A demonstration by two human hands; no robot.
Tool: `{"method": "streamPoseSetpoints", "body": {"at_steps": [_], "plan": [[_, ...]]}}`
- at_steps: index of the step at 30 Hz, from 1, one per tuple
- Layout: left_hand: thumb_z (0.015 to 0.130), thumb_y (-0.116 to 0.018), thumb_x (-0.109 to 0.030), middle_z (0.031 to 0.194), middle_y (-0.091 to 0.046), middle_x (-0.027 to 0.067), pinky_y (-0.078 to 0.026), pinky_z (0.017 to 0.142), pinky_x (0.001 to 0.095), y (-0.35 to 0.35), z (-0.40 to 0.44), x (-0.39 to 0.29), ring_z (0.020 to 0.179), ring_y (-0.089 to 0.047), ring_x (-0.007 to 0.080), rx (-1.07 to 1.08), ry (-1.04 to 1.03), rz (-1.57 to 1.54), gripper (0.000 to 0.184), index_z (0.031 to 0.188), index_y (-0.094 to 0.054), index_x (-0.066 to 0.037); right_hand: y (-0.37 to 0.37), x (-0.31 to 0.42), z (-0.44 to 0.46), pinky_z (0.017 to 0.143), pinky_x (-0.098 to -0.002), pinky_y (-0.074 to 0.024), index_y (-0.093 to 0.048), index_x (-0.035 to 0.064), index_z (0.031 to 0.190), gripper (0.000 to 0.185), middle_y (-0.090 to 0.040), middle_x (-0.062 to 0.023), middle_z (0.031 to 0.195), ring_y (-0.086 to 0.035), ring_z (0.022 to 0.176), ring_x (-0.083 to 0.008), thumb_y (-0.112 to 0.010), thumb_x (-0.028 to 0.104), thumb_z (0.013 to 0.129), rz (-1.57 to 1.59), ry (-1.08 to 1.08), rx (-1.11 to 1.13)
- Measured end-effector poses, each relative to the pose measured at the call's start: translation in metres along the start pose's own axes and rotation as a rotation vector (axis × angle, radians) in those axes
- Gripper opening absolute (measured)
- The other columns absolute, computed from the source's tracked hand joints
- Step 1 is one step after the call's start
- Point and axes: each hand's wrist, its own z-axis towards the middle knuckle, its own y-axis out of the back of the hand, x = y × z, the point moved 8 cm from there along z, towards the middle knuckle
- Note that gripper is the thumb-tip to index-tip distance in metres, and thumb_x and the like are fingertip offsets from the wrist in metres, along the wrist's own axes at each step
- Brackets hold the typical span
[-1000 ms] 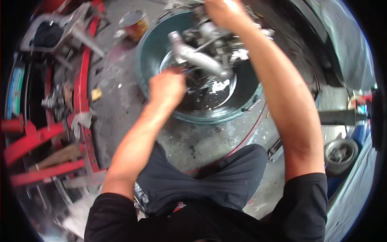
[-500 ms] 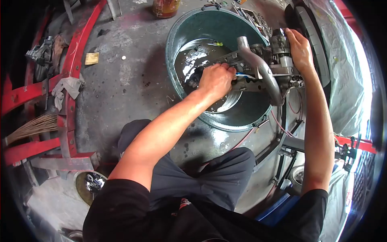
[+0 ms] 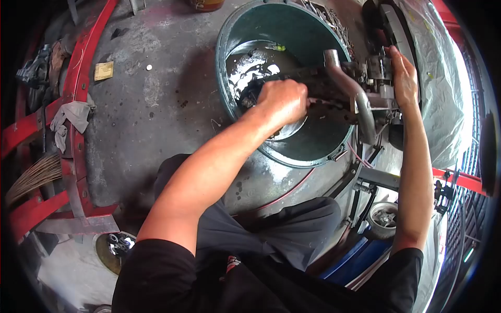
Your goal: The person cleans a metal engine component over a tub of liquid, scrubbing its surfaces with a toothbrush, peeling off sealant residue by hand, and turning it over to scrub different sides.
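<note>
Left fingers (image 3: 301, 98) clenched, contents hidden; right fingers (image 3: 400, 63) straight against grey, pipe-fitted metal assembly (image 3: 360, 103).
Open grey concrete (image 3: 141, 141) left of round green plastic tub (image 3: 324, 144).

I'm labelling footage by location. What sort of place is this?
Most likely a vehicle repair workshop: a greasy-looking metal assembly with a curved pipe sits at a green tub, what look like hand tools lie beyond it, and a red metal frame stands on the stained floor.
</note>
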Motion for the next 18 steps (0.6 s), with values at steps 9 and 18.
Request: {"method": "streamPoseSetpoints", "body": {"at_steps": [9, 18], "plan": [[0.089, -0.050, -0.019, 0.081, -0.068, 0.0156, -0.055, 0.067, 0.0468, -0.003, -0.005, -0.024, 0.074, -0.068, 0.0346, -0.388, -0.141, 0.225, 0.020, 0.088, -0.067, -0.007, -0.008, 0.015, 0.010, 0.086, -0.0275, -0.0439, -0.068, 0.0015, 0.117, 0.056, -0.070, -0.0062, 0.095, -0.061, 0.090, -0.0146, -0.056, 0.051, 0.093, -0.007, 0.077, 0.020], [0.089, -0.059, -0.022, 0.084, -0.068, 0.0178, -0.053, 0.070, 0.0483, 0.041, -0.025, -0.007, 0.079, -0.067, 0.0373, -0.490, 0.109, 0.268, 0.017, 0.087, -0.066, -0.007, 0.002, 0.016, 0.004, 0.081, -0.0309, -0.0452, -0.071, 0.0032, 0.105, 0.054, -0.069, -0.0103, 0.089, -0.061, 0.086, -0.0172, -0.052, 0.052, 0.093, -0.028, 0.120, -0.134]]}}
